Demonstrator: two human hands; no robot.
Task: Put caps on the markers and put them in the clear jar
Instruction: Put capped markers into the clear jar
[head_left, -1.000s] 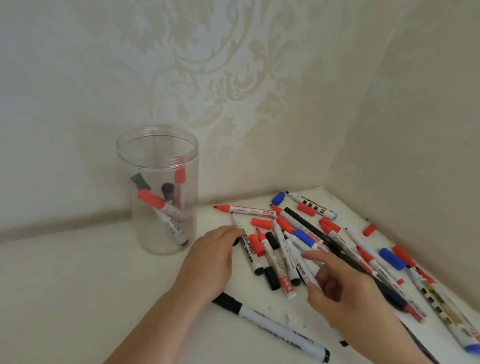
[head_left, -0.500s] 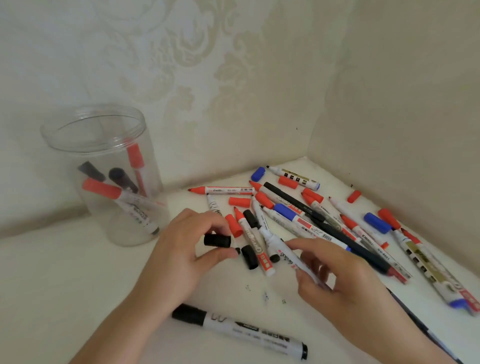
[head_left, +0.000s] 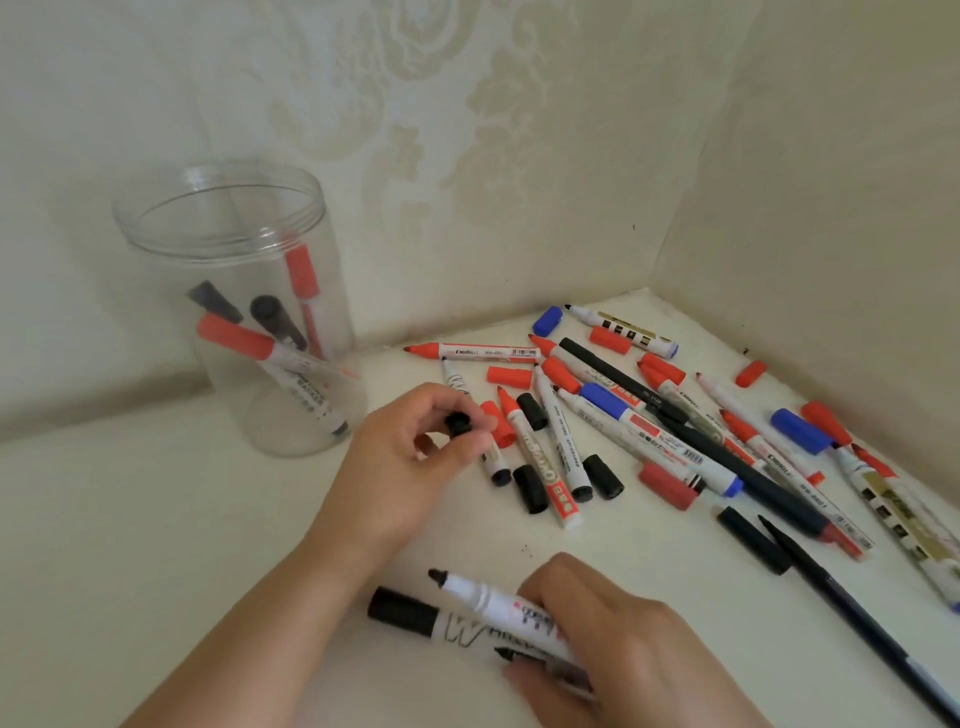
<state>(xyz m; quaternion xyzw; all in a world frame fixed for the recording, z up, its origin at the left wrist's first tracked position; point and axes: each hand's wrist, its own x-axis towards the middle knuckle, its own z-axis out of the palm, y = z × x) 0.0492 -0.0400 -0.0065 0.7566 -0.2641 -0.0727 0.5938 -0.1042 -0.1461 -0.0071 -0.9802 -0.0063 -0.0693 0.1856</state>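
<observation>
Left grip (head_left: 415, 457), at the centre of the frame, pinches a small black plastic cap (head_left: 459, 423) between thumb and fingertips, its open end turned toward the camera. Right grip (head_left: 618, 644), at the lower centre, has its fingers curled round the barrel of an uncapped white marker with a black tip (head_left: 480, 597); the bare tip points to the left of the frame, below the cap and apart from it. Just beneath that marker, a capped white marker with a black cap and large lettering (head_left: 431, 621) lies flat on the cream-white bench (head_left: 156, 519). At the upper left stands the clear round plastic jar (head_left: 234, 312), upright and open at the top, with several capped markers leaning inside it: 2 with red caps and 2 with dark caps can be made out. To the right of the left grip, a loose pile of red, blue and black markers and caps (head_left: 649, 415) spreads across the bench toward the corner of the pale patterned walls (head_left: 467, 130); some markers show bare tips, and loose red, black and blue caps lie among them.
</observation>
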